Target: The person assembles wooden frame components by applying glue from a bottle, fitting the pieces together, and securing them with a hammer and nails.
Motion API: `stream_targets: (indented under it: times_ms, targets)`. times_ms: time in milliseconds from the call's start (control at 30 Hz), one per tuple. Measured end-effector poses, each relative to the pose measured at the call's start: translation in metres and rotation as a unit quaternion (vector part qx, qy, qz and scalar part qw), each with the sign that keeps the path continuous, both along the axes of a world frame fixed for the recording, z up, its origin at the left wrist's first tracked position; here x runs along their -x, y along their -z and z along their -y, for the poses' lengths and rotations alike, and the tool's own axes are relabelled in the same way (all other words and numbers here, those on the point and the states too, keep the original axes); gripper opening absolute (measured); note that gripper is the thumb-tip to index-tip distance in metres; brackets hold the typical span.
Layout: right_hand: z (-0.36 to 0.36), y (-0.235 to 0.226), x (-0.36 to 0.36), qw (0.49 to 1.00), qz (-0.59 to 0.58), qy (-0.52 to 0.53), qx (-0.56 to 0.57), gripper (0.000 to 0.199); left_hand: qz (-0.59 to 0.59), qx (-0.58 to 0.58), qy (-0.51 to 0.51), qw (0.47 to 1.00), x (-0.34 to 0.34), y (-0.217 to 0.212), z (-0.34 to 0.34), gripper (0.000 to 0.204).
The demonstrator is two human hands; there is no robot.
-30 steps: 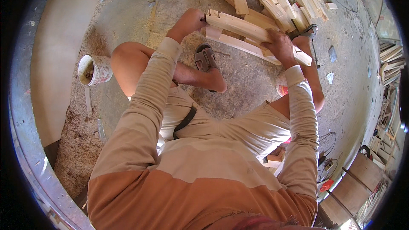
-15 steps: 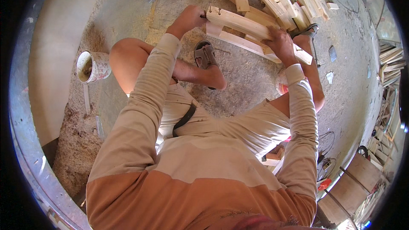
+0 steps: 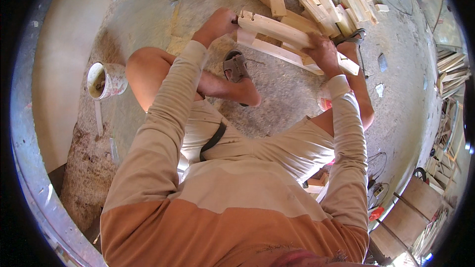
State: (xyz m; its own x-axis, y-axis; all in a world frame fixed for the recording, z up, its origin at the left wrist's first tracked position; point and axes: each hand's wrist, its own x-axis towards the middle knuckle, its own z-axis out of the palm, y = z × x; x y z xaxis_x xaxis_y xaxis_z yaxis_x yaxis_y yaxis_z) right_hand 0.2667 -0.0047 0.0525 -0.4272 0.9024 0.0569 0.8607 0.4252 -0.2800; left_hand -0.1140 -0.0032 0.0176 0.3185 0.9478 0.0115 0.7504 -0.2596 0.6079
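Observation:
Both hands hold up a pale wooden frame [image 3: 274, 29], made of two long parallel rails joined by short blocks. Two notches or holes mark its upper left end, and a dark slot shows near its right end. My left hand [image 3: 217, 25] is closed at the frame's left end, its fingertips mostly hidden. Around the rails toward the right end, my right hand [image 3: 322, 52] is wrapped, knuckles up. The frame slopes down to the right, above the floor and in front of my sandalled foot [image 3: 236, 66].
Cut wood pieces [image 3: 316, 12] lie piled beyond the frame. A white bucket [image 3: 116, 79] stands left of my knee, near a large pale board [image 3: 64, 69] and sawdust. At the right are cables [image 3: 378, 188], wooden panels [image 3: 413, 207] and stacked strips [image 3: 452, 71].

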Motion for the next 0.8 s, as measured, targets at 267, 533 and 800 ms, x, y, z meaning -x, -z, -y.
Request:
stream_targets:
  times_ms: [267,533,800]
  targets:
    - [-0.006,0.017,-0.01,0.999,0.012,-0.025,-0.018,0.063,0.086,0.074,-0.034,0.993,-0.003,-0.007,0.008,0.019]
    - [0.0,0.015,-0.002,0.998,0.032,0.006,-0.047,0.06,0.053,0.014,0.056,0.997,0.012,-0.004,-0.003,0.05]
    - [-0.007,0.037,-0.012,0.999,0.043,0.004,-0.019,0.068,0.203,0.136,0.039,0.969,0.001,0.011,-0.012,0.054]
